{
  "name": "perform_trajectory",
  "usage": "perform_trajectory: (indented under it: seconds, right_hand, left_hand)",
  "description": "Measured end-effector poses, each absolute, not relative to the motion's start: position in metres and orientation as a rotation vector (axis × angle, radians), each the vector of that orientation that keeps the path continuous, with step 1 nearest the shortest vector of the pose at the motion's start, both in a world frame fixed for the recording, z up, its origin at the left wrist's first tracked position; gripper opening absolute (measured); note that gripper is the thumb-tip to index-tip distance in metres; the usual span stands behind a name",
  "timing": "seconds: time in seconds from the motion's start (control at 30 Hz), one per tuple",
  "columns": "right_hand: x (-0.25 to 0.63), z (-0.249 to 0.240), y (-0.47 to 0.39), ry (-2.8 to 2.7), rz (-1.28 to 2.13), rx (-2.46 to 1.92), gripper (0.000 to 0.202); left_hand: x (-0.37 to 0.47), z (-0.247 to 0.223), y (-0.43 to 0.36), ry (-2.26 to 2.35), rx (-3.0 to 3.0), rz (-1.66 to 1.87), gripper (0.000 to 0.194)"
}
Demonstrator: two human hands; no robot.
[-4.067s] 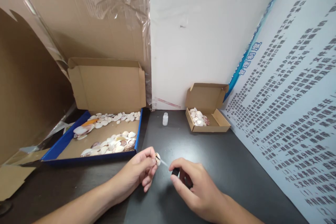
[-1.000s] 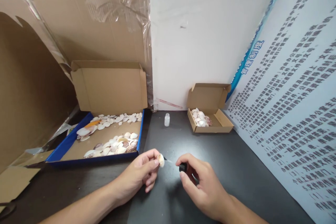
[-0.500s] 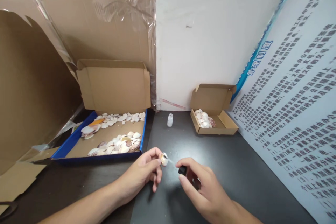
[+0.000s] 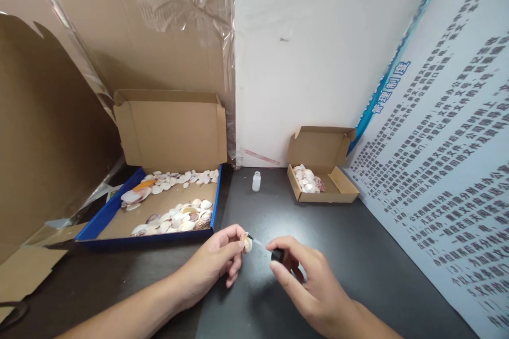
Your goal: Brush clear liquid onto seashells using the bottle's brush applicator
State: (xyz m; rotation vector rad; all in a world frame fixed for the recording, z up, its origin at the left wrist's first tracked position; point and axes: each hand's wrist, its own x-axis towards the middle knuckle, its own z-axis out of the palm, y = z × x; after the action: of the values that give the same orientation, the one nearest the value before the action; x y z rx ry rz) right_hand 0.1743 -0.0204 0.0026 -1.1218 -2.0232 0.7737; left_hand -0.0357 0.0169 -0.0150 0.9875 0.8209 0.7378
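Note:
Between the thumb and fingers of my left hand (image 4: 225,254) is a small whitish-brown seashell (image 4: 247,243). My right hand (image 4: 308,278) pinches the black cap of a brush applicator (image 4: 277,255). A thin clear stem runs left from that cap, and its dark brush tip lies at the shell's upper edge. Farther back on the dark mat stands a small glass bottle (image 4: 256,182), uncapped, with whitish contents.
At the left, a blue-edged cardboard box (image 4: 215,204) lies open with many shells inside. A smaller cardboard box (image 4: 328,197) at the back right holds white and pinkish shells. Cardboard panels, a white wall and a printed sheet (image 4: 437,169) surround the table.
The seashell has turned slightly in my left hand, and the brush tip has shifted up to its edge. Both hands keep nearly the same place.

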Motion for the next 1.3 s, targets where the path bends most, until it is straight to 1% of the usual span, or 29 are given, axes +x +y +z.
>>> perform_trajectory:
  seconds: [0.07, 0.2, 0.43, 0.6, 0.8, 0.93, 1.1, 1.3]
  right_hand:
    - [0.174, 0.001, -0.021, -2.087, 0.766, -1.073, 0.018]
    - [0.174, -0.001, -0.02, -2.098, 0.784, -1.11, 0.018]
    - [0.173, -0.002, -0.021, -2.065, 0.825, -1.113, 0.017]
    - [0.173, -0.003, -0.021, -2.05, 0.853, -1.1, 0.018]
    - [0.174, -0.005, -0.021, -2.036, 0.815, -1.099, 0.019]
    - [0.173, -0.006, -0.018, -1.964, 0.825, -1.176, 0.015]
    - [0.173, -0.005, -0.02, -2.025, 0.85, -1.111, 0.018]
    - [0.173, -0.003, -0.018, -1.955, 0.716, -1.206, 0.012]
  left_hand:
    - [-0.036, -0.018, 0.017, 0.798, 0.976, 0.745, 0.023]
    - [-0.036, -0.021, 0.018, 0.781, 0.981, 0.756, 0.025]
    - [-0.038, -0.014, 0.015, 0.763, 1.019, 0.755, 0.031]
    - [-0.038, -0.017, 0.016, 0.744, 1.068, 0.751, 0.029]
    - [-0.037, -0.017, 0.016, 0.792, 1.053, 0.75, 0.031]
    - [-0.036, -0.013, 0.017, 0.815, 1.044, 0.724, 0.029]
    - [-0.036, -0.011, 0.016, 0.82, 0.965, 0.741, 0.026]
    - [-0.037, -0.011, 0.015, 0.81, 0.971, 0.712, 0.02]
